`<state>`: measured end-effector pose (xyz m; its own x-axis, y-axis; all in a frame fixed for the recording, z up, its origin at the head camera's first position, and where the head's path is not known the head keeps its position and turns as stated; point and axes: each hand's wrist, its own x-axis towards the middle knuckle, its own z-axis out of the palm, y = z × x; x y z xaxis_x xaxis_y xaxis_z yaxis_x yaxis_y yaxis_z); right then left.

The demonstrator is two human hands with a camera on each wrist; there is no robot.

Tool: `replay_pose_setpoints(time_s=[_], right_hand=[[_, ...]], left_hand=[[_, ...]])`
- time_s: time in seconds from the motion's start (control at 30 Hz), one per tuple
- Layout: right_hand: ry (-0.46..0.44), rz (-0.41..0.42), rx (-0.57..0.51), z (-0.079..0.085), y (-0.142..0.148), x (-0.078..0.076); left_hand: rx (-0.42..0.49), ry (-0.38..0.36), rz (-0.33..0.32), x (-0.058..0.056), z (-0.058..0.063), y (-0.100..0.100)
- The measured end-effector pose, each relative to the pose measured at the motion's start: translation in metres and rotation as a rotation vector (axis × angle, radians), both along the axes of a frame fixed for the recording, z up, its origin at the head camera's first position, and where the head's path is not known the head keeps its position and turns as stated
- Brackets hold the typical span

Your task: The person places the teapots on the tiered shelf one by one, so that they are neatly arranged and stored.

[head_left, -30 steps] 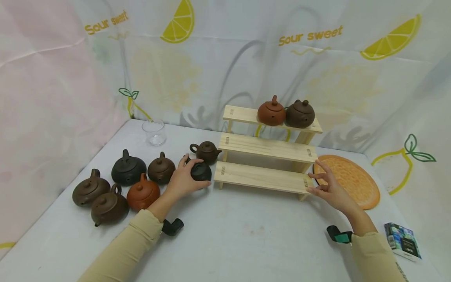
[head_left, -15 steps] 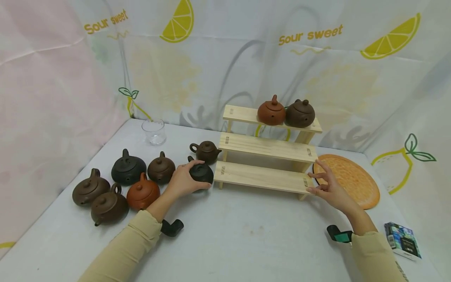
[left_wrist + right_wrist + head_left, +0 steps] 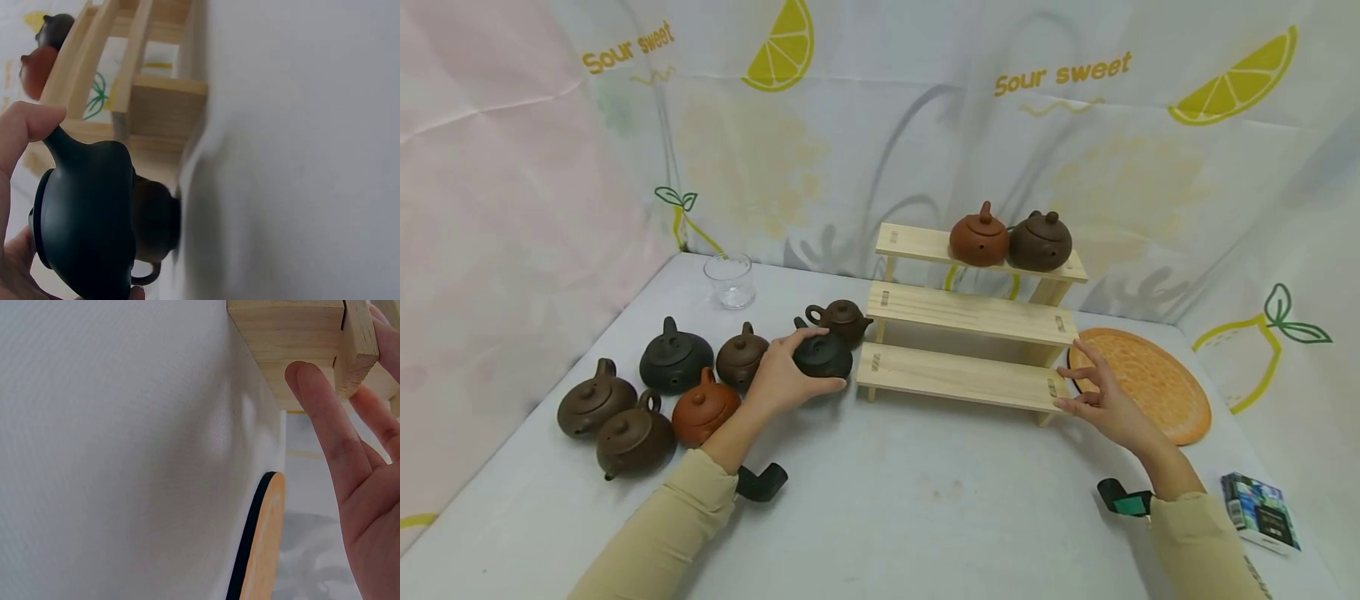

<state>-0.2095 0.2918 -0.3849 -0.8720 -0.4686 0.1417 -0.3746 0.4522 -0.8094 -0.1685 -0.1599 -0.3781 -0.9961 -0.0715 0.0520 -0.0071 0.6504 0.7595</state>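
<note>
My left hand (image 3: 785,377) grips a small black teapot (image 3: 823,357) from its left side. In the left wrist view the black teapot (image 3: 90,219) is clear of the tabletop, with one digit against its spout and others round its far side. Just behind it stands a small brown teapot (image 3: 842,320). My right hand (image 3: 1108,407) holds the right end of the three-tier wooden display stand (image 3: 955,379). Its thumb and fingers are set about the end of the lowest plank, seen close in the right wrist view on the plank end (image 3: 357,353).
On the top tier sit a red-brown teapot (image 3: 979,240) and a dark brown teapot (image 3: 1040,242). Several teapots, including an orange one (image 3: 706,408), cluster at left. A glass cup (image 3: 730,283) is behind them. A pizza-patterned board (image 3: 1150,387) and a small box (image 3: 1260,512) lie at right.
The black teapot has risen off the table in my left hand and shifted slightly back and left. My right hand has stayed at the stand.
</note>
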Motion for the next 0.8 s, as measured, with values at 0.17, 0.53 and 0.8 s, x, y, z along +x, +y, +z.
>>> replay_pose_setpoints(time_s=[0.17, 0.53, 0.8], right_hand=[[-0.005, 0.006, -0.004, 0.001, 0.001, 0.0], [-0.021, -0.013, 0.007, -0.001, 0.001, -0.001], [-0.011, -0.011, 0.008, 0.0, 0.001, 0.0]], left_hand=[[0.039, 0.038, -0.011, -0.002, 0.013, -0.007], [0.068, 0.134, -0.074, -0.009, 0.049, -0.009], [0.078, 0.17, -0.139, -0.023, 0.069, -0.002]])
